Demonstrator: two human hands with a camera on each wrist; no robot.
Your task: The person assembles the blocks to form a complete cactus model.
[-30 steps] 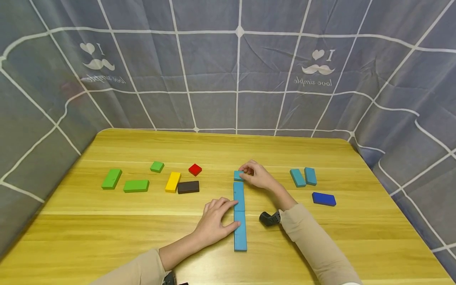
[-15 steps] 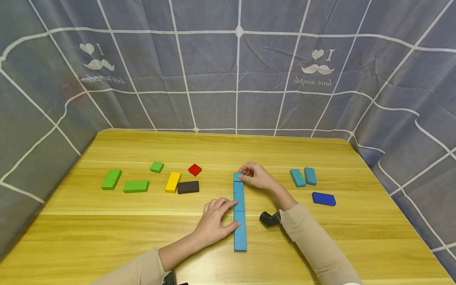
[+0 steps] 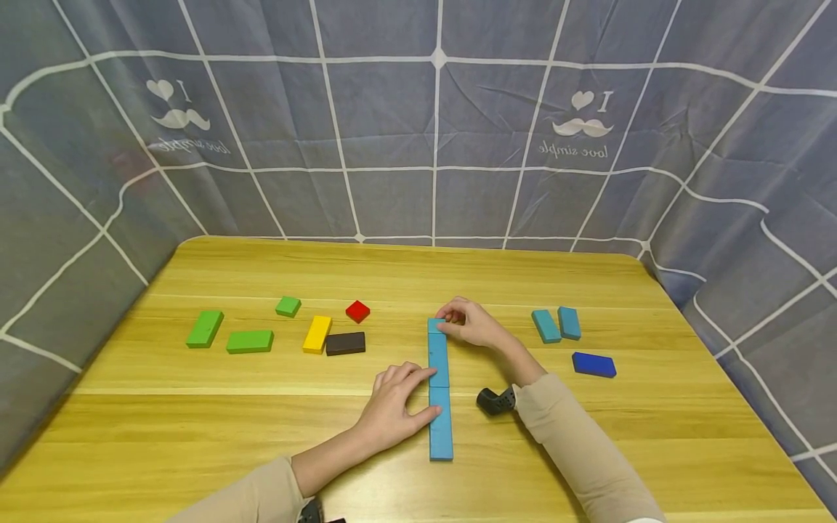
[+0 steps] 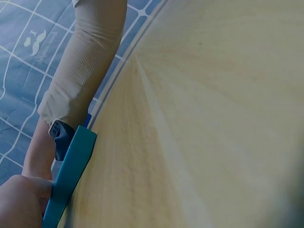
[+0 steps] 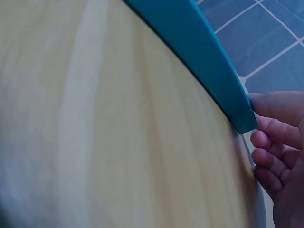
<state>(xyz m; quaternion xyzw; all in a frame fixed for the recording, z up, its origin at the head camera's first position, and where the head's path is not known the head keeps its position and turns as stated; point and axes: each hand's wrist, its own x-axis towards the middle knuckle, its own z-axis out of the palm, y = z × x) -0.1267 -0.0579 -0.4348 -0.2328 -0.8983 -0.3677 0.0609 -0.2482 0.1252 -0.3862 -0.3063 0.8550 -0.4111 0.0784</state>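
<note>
A straight row of light blue blocks runs away from me in the head view: a near long block [image 3: 441, 428], a far long block [image 3: 438, 352] and a small block [image 3: 434, 326] at the far end, ends touching. My left hand [image 3: 392, 407] lies left of the row, index fingertip on the far long block and thumb on the near one. With thumb and curled fingers, my right hand [image 3: 472, 322] pinches the small block. The right wrist view shows the row's end at the fingertips [image 5: 256, 100]; in the left wrist view the thumb [image 4: 40, 186] meets the row's side.
Left on the wooden table [image 3: 196, 436] lie several green blocks [image 3: 250, 341], a yellow block [image 3: 317, 334], a black block [image 3: 346, 343] and a red block [image 3: 357, 311]. Rightward are two light blue blocks [image 3: 546, 327] and a dark blue block [image 3: 594, 365]. A grey curtain [image 3: 386, 116] hangs behind.
The small block has come toward me with my right hand, closing the gap to the far long block. My left hand stays where it was.
</note>
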